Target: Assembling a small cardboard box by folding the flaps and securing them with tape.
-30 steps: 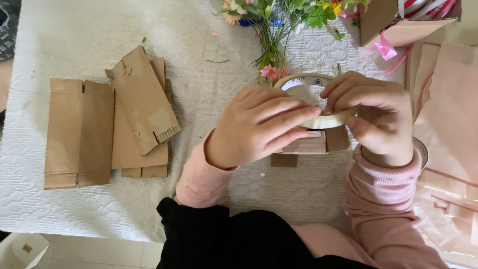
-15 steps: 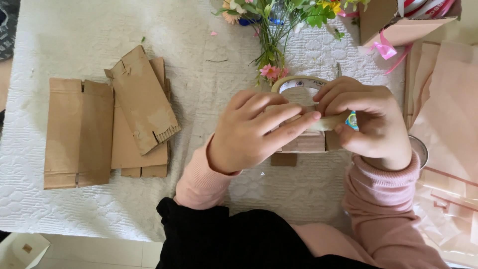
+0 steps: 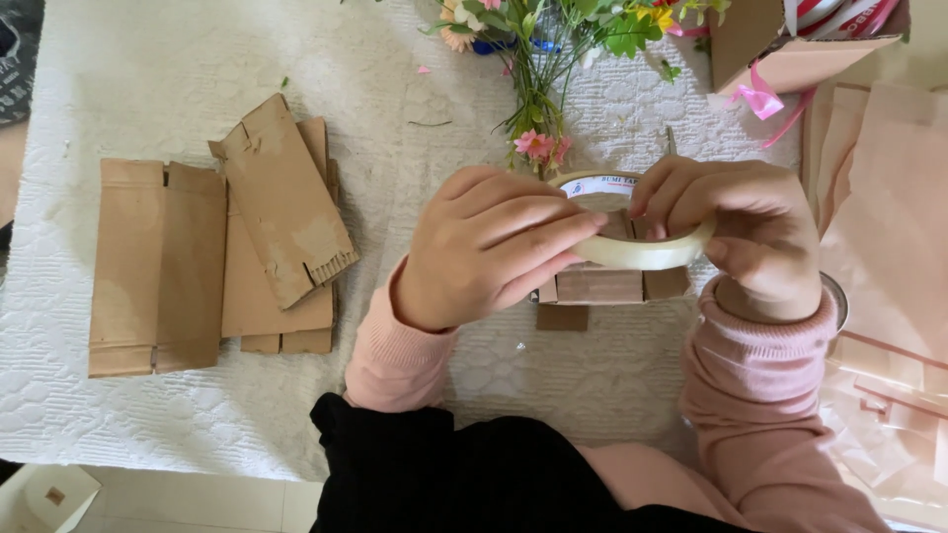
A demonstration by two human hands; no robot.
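My left hand and my right hand together hold a roll of clear tape just above the table. The left fingers press along the roll's near edge. The right hand curls over its right side, fingertips on the top rim. Under the roll lies a small brown cardboard piece, partly hidden by both hands. Pink sleeves cover both wrists.
Flat brown cardboard pieces are stacked at the left on the white quilted tablecloth. A bunch of flowers stands behind the hands. A cardboard box with pink ribbon is at the top right. Pink paper sheets lie along the right.
Both hands have shifted slightly on the tape roll; my right hand has turned so the roll's front edge shows more. The cardboard has not moved.
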